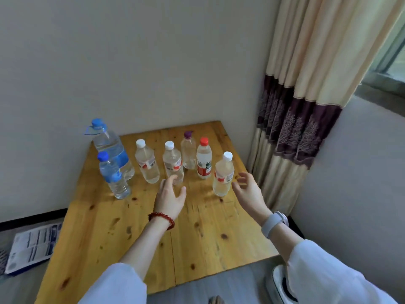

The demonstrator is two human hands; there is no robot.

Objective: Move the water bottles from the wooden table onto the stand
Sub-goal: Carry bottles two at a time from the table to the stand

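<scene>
Several water bottles stand upright on the wooden table [197, 238]. A large blue-capped bottle [111, 148] and a smaller blue-capped bottle [112, 176] are at the left. In the middle stand two white-capped bottles [147, 164] [173, 164], a purple-capped bottle [188, 151] and a red-capped bottle [204, 160]. Another white-capped bottle [223, 175] is nearest on the right. My left hand [172, 195] is open just in front of the middle white-capped bottle. My right hand [249, 190] is open beside the right white-capped bottle, not touching it. No stand is in view.
The table sits in a corner against a grey wall. A cream and purple curtain [291, 119] hangs at the right. A printed sheet [32, 246] lies on the floor at the left, and a white shoe [280, 284] is below the table's near edge.
</scene>
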